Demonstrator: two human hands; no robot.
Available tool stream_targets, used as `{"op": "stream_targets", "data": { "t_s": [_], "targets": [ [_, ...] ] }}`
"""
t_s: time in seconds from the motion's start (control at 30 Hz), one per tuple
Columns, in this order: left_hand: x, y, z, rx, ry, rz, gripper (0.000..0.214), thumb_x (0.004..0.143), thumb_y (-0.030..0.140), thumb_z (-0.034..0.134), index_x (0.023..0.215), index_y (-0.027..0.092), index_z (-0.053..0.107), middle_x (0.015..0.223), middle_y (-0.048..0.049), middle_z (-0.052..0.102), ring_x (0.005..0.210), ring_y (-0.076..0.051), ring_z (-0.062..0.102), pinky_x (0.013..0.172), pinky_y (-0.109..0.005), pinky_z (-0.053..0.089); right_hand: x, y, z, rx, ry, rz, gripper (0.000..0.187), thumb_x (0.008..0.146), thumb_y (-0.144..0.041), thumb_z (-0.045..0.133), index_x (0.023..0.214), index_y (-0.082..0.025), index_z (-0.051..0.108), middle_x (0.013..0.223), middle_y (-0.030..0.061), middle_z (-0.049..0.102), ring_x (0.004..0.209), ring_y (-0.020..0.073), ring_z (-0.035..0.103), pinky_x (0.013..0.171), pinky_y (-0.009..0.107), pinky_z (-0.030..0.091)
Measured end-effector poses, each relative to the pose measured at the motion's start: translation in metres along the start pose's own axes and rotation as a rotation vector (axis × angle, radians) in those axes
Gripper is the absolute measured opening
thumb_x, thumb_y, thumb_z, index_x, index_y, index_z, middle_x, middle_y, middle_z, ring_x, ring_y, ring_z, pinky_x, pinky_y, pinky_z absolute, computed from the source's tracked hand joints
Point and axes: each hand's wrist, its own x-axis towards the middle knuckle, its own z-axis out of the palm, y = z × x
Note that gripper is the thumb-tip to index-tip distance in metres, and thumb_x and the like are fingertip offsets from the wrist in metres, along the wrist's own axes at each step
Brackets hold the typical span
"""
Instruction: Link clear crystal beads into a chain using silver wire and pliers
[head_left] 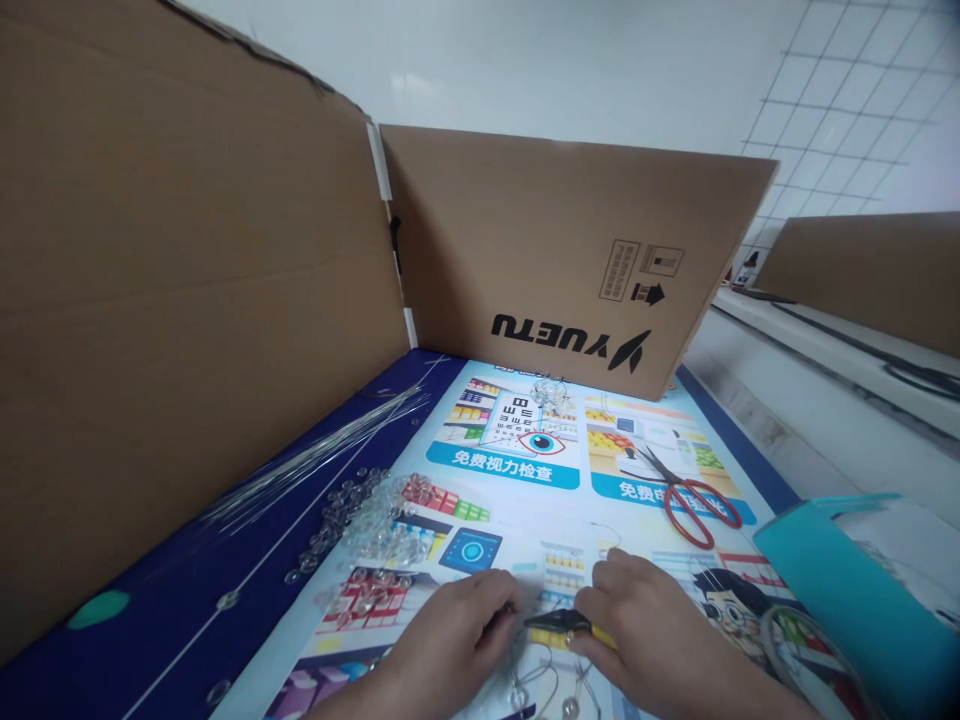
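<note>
My right hand (637, 625) is wrapped round a pair of pliers (559, 622) with dark jaws and yellow handles. The jaws point left toward my left hand (465, 635), whose thumb and fingers are pinched together. A thin wire (551, 680) shows just below the fingertips, seemingly held in the left pinch; its upper end is hidden. Below the hands hang or lie clear round beads (519, 697) on the wire, close to the bottom edge of the view.
Loose clear beads (375, 520) lie in a heap at left, beside a bundle of straight wires (322, 450). Red-handled scissors (690, 500) rest at right, near a turquoise box (862, 600) and a clear ring-shaped roll (806, 650). Cardboard panels (540, 250) stand behind and left.
</note>
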Motion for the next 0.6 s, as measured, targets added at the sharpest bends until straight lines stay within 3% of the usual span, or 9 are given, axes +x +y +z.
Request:
{"op": "stream_targets", "data": {
  "t_s": [0.33,0.6],
  "targets": [
    [0.000,0.004,-0.003,0.096,-0.069,-0.093,0.017,0.081,0.017,0.043,0.075,0.020,0.058,0.076,-0.0009,0.064,0.071,-0.016,0.058,0.060,-0.023,0.034,0.000,0.000,0.014,-0.050,0.082,-0.027,0.011,0.077,-0.032,0.064,0.076,-0.023,0.057,0.077,-0.0002,0.058,0.080,0.0199,0.049,0.070,0.031,0.030],
    [0.003,0.001,0.001,0.235,-0.062,-0.160,0.016,0.076,0.013,0.042,0.068,0.019,0.055,0.070,0.0003,0.064,0.064,-0.015,0.056,0.053,-0.024,0.025,-0.002,-0.004,0.036,-0.143,0.344,-0.076,0.019,0.071,-0.032,0.069,0.074,-0.021,0.054,0.070,0.0009,0.055,0.072,0.0195,0.045,0.065,0.031,0.027]
  ]
}}
